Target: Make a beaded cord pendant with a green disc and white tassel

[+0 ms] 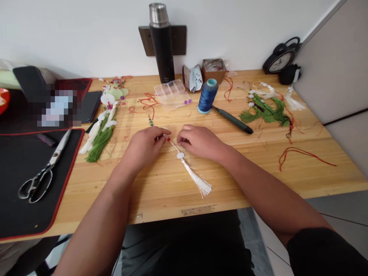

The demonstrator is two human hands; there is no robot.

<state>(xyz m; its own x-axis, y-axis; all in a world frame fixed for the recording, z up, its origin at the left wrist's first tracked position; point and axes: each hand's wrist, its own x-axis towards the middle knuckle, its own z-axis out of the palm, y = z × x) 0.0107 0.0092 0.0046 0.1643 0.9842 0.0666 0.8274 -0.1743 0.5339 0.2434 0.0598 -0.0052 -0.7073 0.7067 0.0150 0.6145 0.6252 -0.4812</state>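
A white tassel (198, 179) lies on the wooden table in front of me, its fringe toward the near edge. Above the fringe sits a pale scalloped piece (180, 155), and a white cord runs from it up to a small red bead (168, 139). My left hand (146, 145) pinches the cord by this bead between thumb and forefinger. Just right of the cord, my right hand (198, 140) is closed, thumb against curled fingers; whatever it holds is too small to make out. Dark green beads (150, 122) on a thin loop lie beyond my left hand.
Scissors (43, 168) rest on a black mat at left. Beyond my hands stand a blue thread spool (207, 97), a clear compartment box (172, 94) and a black thermos (162, 50). A dark pen-like tool (234, 120), green tassels (267, 109) and red cord (301, 152) lie right.
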